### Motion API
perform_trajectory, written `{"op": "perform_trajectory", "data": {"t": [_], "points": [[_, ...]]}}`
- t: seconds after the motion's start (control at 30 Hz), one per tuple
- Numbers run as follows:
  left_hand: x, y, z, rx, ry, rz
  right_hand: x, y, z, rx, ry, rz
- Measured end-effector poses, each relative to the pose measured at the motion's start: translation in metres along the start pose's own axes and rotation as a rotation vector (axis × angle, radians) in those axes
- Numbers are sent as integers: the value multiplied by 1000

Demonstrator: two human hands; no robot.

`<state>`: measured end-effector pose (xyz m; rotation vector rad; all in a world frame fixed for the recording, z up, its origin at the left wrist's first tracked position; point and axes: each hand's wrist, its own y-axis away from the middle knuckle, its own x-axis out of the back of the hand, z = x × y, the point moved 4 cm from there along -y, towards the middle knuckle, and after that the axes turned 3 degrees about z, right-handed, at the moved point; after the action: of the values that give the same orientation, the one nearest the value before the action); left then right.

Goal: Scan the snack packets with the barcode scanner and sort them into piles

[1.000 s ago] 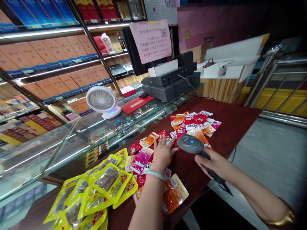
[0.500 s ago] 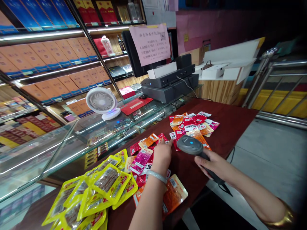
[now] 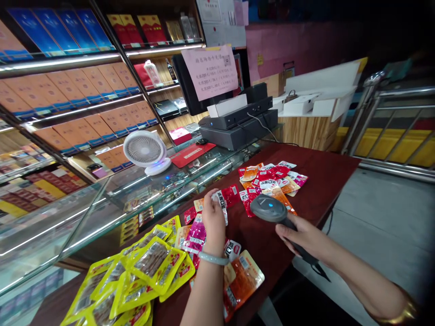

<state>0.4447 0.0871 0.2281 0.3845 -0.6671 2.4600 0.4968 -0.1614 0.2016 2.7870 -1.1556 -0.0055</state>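
My right hand [image 3: 307, 236] is closed around the handle of a dark grey barcode scanner [image 3: 269, 208], whose head shows a small blue light. My left hand [image 3: 213, 222], with a pale bangle at the wrist, has its fingers closed on a red-and-white snack packet [image 3: 222, 206]; part of it is hidden by the hand. Beneath and around that hand lie pink, red and orange packets, including a magenta packet [image 3: 196, 235] and a larger orange packet [image 3: 244, 283]. Past the scanner is a second pile of small packets [image 3: 268, 179]. Yellow-edged snack bags [image 3: 152, 262] overlap at the lower left.
A dark red table [image 3: 316, 165] carries the packets. Beside it runs a glass counter [image 3: 136, 217] with a white fan [image 3: 146, 149], a red mat [image 3: 192, 155] and a dark register unit [image 3: 238, 122]. A metal railing [image 3: 401, 131] stands at the right.
My left hand has gone from reaching flat over the near packets to gripping a red-and-white packet, with the wrist slightly to the left. The scanner stays about where it was.
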Motion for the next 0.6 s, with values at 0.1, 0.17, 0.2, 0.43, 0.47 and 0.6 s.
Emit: {"op": "perform_trajectory", "data": {"t": [0.1,0.17,0.2,0.43,0.47,0.6], "points": [[-8,-1,-11,169,258,-53,-1,1,-1,1,-24,-14],[-15,0,-15,213,344,-82,-1,1,-1,0,-34,-13],[-18,1,-15,221,378,-96,-1,1,-1,1,-40,-14],[-24,3,-15,217,449,-120,0,-2,0,34,-125,24],[-24,3,-15,223,464,-120,0,-2,1,32,-128,25],[-32,10,-13,311,591,-196,2,-2,3,14,-126,30]]}}
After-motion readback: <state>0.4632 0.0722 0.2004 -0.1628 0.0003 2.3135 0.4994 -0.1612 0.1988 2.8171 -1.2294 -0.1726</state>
